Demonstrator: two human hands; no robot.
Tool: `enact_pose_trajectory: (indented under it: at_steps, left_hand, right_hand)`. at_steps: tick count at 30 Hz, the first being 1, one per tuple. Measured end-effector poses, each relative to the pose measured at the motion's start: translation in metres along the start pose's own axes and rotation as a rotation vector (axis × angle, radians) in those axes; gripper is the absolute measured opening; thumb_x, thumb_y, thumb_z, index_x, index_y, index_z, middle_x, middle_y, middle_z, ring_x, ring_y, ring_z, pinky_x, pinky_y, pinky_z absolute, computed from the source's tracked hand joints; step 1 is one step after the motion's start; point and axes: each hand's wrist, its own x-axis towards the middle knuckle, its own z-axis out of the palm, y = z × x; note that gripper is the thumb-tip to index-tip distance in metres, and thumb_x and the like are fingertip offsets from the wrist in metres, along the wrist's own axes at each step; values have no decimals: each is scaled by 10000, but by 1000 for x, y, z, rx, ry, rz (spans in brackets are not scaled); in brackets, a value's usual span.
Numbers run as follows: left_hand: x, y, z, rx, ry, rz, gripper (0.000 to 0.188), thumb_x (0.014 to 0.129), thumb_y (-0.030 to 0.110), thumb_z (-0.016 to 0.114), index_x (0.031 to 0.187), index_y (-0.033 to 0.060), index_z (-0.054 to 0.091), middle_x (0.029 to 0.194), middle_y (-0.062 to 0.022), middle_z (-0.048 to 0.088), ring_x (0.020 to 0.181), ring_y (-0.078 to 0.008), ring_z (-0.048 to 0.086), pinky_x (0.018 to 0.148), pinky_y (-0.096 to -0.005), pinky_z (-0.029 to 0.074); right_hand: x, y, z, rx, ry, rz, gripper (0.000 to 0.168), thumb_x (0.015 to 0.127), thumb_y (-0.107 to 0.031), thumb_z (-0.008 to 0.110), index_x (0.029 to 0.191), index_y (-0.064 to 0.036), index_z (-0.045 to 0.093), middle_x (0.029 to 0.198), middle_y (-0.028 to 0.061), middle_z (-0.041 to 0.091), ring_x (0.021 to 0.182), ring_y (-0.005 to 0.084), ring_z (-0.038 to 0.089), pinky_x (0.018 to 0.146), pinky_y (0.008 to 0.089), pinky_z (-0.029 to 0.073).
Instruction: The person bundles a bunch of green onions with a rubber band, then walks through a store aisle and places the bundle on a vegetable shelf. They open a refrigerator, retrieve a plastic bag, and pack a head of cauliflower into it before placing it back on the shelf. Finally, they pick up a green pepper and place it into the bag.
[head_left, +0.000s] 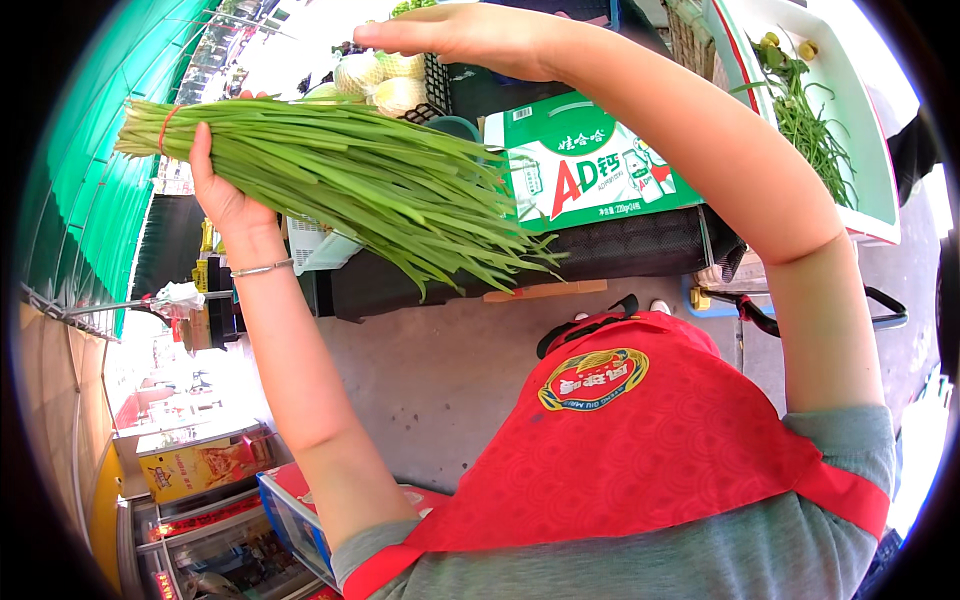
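Observation:
A thick bunch of long flat green leaves, apparently garlic chives, is raised in my left hand. The fingers close around its pale stem end, beside a red band; the leaf tips fan out to the right. A metal bracelet circles that wrist. My right hand is held flat above and beyond the bunch, palm down, fingers extended, with nothing in it. Below it lie round pale vegetables in foam nets, partly hidden by the leaves.
A green and white printed carton lies on the dark-covered stand. At the right, a white foam box holds loose green stalks and small round fruits. Behind the nets stands a black crate. A blue-edged glass case is at lower left.

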Motion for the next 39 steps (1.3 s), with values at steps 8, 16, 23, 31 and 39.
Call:
enact_pose_trajectory:
  at_steps: [8,16,23,31,39]
  left_hand:
    - [-7,-17,55,88,255,-3,289,788,169,663,1005,10,559,940,-105,619,847,-212,601,779,-366,492]
    - [-59,-42,40,143,7,98,630,831,438,577,1270,28,389,1226,-100,491,1126,-214,471,974,-368,368]
    - [-72,-57,46,107,97,-34,452,894,262,493,1262,19,395,1272,-177,459,1179,-304,448,1010,-440,347]
    - [-61,-16,37,-189,142,-57,319,818,151,557,1072,-36,509,1072,-183,556,1126,-306,488,1008,-488,346]
    - [-30,-6,-3,-179,142,-141,291,793,169,591,1023,-2,540,963,-125,598,925,-278,563,899,-470,423]
  right_hand:
    - [19,-7,68,-127,-84,-46,802,584,-412,779,1149,65,469,1024,194,598,945,246,591,838,317,463]
    - [10,-22,70,-85,-75,43,524,603,-254,717,990,67,571,868,202,630,818,261,626,746,343,490]
    - [1,-25,85,-344,-163,-66,846,628,-243,705,1256,132,279,992,280,564,966,340,577,790,361,475]
    - [-42,-13,59,194,-304,74,908,752,-540,606,1353,36,244,1251,230,450,1140,272,469,940,333,374]
    - [-72,34,45,1121,-754,528,726,880,-619,287,1291,-29,386,1157,209,536,1018,303,567,843,401,467]
